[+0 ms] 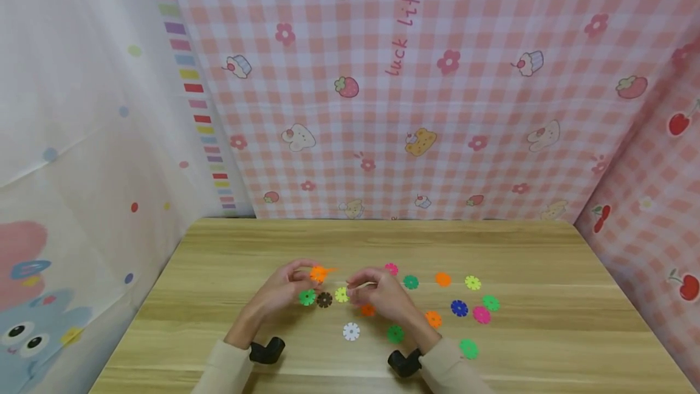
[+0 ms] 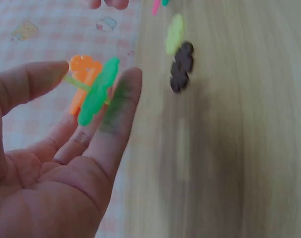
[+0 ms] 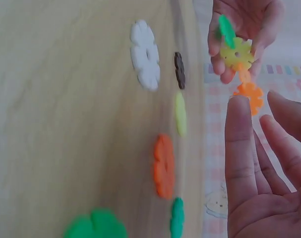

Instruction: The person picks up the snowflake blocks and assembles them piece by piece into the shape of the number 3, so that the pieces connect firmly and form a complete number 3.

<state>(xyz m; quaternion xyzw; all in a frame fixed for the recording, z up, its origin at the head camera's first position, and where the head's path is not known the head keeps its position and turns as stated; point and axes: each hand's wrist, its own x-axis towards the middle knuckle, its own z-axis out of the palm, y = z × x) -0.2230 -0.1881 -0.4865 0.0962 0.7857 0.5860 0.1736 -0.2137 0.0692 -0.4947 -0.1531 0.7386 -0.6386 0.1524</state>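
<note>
My left hand [image 1: 287, 287] pinches a small cluster of joined notched plastic discs between thumb and fingers. A green disc [image 2: 99, 91], a yellow disc [image 3: 234, 53] and orange discs [image 1: 318, 273] make up this cluster, held above the table. My right hand [image 1: 380, 290] hovers a short way to the right, its fingers loosely bent with nothing between them. In the right wrist view its fingertips overlap the lower orange disc, while the head view shows a gap. Below and between the hands lie a brown disc [image 1: 325, 300] and a loose yellow disc [image 1: 341, 294].
On the wooden table [image 1: 219, 345], a white disc [image 1: 351, 331] lies nearer me. Several more discs spread to the right, among them a blue disc [image 1: 459, 308], a pink disc [image 1: 482, 315] and a light green disc [image 1: 468, 349]. A checked curtain [image 1: 437, 102] hangs behind the table.
</note>
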